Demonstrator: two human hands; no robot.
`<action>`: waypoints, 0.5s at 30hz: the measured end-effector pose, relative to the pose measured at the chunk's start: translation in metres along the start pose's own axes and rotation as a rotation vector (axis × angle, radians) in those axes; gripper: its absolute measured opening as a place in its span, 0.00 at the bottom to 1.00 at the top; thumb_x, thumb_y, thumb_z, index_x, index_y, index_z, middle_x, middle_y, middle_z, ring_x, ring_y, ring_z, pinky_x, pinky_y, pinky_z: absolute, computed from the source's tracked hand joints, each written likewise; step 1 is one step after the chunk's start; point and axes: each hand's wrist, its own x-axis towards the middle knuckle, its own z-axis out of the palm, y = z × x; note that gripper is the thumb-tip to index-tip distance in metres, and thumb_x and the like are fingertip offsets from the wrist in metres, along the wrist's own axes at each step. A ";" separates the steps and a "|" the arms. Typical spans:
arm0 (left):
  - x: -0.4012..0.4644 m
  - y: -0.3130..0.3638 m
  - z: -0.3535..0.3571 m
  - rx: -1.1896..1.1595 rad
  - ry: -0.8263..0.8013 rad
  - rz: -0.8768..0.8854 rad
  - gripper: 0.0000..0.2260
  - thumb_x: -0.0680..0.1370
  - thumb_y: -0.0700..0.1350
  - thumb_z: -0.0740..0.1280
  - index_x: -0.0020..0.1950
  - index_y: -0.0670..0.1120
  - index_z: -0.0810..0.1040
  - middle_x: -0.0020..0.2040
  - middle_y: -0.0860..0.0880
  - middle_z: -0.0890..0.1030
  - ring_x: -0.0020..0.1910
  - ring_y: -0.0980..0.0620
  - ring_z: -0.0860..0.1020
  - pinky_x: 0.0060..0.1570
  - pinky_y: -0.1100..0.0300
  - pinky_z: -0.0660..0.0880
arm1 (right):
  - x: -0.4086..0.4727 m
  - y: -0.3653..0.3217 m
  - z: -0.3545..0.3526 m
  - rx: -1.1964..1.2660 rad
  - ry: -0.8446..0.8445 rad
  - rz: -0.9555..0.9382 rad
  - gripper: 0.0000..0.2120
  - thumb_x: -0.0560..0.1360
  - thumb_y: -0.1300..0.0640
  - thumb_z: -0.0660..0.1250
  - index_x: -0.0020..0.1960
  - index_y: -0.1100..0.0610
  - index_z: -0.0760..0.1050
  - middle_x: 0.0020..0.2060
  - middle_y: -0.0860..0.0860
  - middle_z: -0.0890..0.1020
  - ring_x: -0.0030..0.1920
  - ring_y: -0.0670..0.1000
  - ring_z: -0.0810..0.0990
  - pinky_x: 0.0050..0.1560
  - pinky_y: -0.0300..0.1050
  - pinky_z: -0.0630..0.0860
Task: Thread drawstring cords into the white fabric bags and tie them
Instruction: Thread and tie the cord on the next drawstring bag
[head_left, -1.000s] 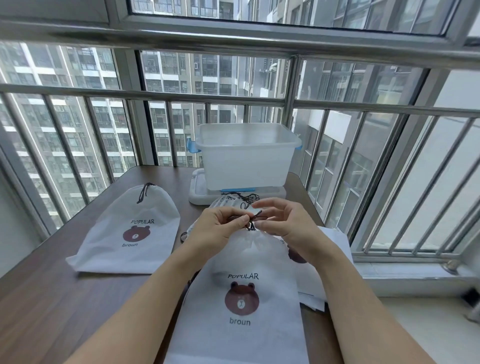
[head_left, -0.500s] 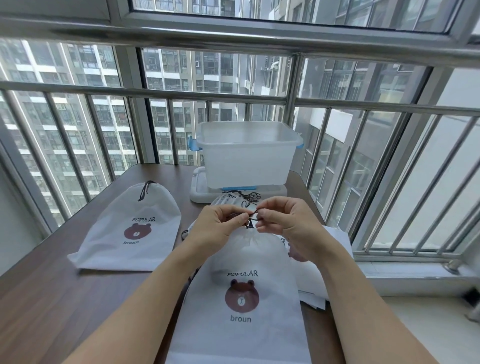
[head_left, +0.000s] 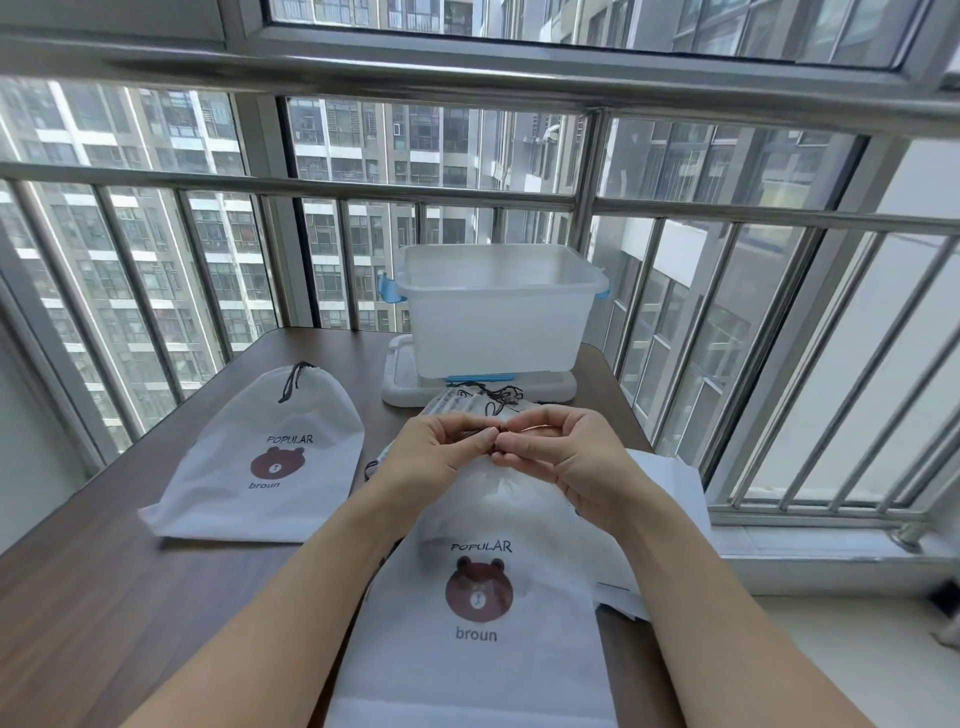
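On the left of the brown wooden table (head_left: 104, 597), one white fabric bag with a bear print (head_left: 265, 462) is lying finished, its mouth gathered and its dark cord (head_left: 292, 382) tied. In the middle, the left hand (head_left: 436, 457) and right hand (head_left: 561, 457) are meeting fingertip to fingertip, pinching the thin dark drawstring cord (head_left: 470, 434) at the gathered mouth of the second white bear-print bag (head_left: 478, 597); probably the knot is being made, though it is too small to tell. Further right, more white bags (head_left: 670, 483) are waiting under it.
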 end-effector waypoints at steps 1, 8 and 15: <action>0.000 0.000 0.000 -0.008 -0.003 -0.007 0.08 0.78 0.36 0.69 0.55 0.37 0.83 0.48 0.44 0.86 0.45 0.57 0.84 0.44 0.70 0.76 | -0.001 -0.001 0.001 -0.023 0.012 -0.005 0.08 0.68 0.73 0.75 0.46 0.68 0.81 0.40 0.64 0.85 0.40 0.58 0.87 0.43 0.41 0.83; 0.001 -0.003 0.002 -0.009 0.049 -0.001 0.06 0.77 0.37 0.71 0.52 0.40 0.85 0.47 0.45 0.87 0.47 0.54 0.84 0.47 0.67 0.78 | -0.001 0.000 0.003 -0.142 0.078 -0.013 0.13 0.67 0.73 0.77 0.51 0.72 0.80 0.40 0.64 0.86 0.38 0.56 0.87 0.40 0.42 0.83; 0.000 -0.004 0.002 0.032 0.047 0.042 0.06 0.76 0.35 0.71 0.52 0.39 0.85 0.45 0.42 0.87 0.44 0.53 0.84 0.46 0.66 0.78 | -0.001 -0.003 -0.003 -0.078 0.057 0.054 0.02 0.72 0.70 0.74 0.45 0.67 0.83 0.35 0.58 0.84 0.34 0.50 0.84 0.37 0.37 0.81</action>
